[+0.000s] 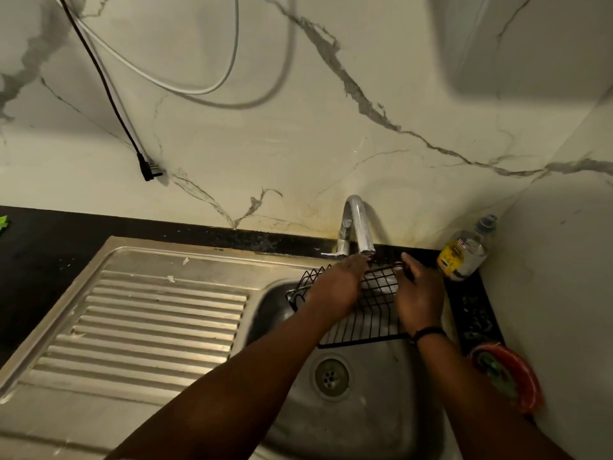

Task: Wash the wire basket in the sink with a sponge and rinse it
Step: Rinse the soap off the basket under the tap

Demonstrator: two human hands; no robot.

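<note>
Black wire, the wire basket (365,313) sits right of centre in the frame, held above the steel sink (365,410) with its far edge tipped up under the tap (356,224), presumably so water can run through the mesh. The right hand (419,297) grasps the basket's right side, fingers curled over the rim. The left hand (335,287) lies across the basket's upper part with fingertips reaching toward the spout; it seems to press or rub the wires, though whether it clasps anything I cannot tell. No sponge is plainly visible (it may be under that palm). Whether water is flowing is hard to make out in the dim light. At the right edge, a bottle (466,250) stands on the dark counter, and a red-rimmed dish (510,376) lies lower down, partly hidden behind the right forearm.
</note>
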